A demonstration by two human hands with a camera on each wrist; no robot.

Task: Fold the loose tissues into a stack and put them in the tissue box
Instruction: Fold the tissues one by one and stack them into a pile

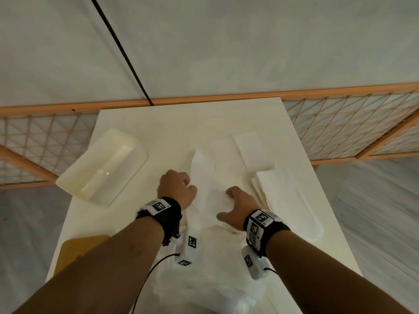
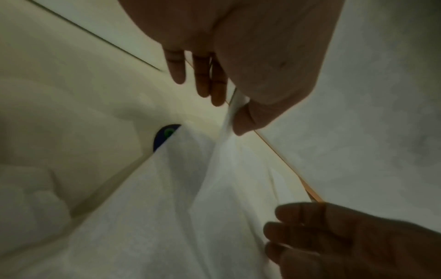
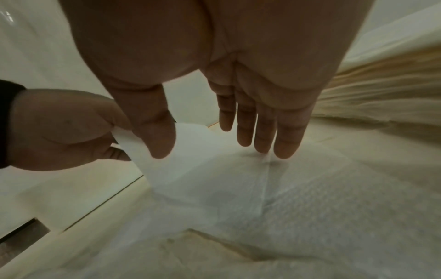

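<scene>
Right now my left hand (image 1: 176,188) pinches one edge of a tissue (image 1: 212,184) between thumb and forefinger and lifts that edge off the table (image 1: 158,123); the left wrist view shows the sheet (image 2: 224,151) hanging taut from the thumb while my other three fingers (image 2: 203,75) lie straight and together, holding nothing. My right hand (image 1: 240,208) rests just beside it on the same tissue. Its four fingers (image 3: 262,128) are straight and close together, tips down on the sheet along a crease, and the thumb stands apart to the side. The tissue (image 3: 214,169) lies in the middle of the table, between my two hands, on top of other loose white sheets. More crumpled tissues (image 1: 210,288) are heaped at the near edge, under my forearms. To my right sits a stack (image 1: 278,189) of folded tissues, its layered edge showing in the right wrist view (image 3: 372,94). A flat sheet (image 1: 254,148) lies beyond it. The cream box (image 1: 102,168) stands at the far left of the table, well apart from my hands, lying at an angle with its shiny face up. A tan board (image 1: 77,248) lies at the near left corner.
</scene>
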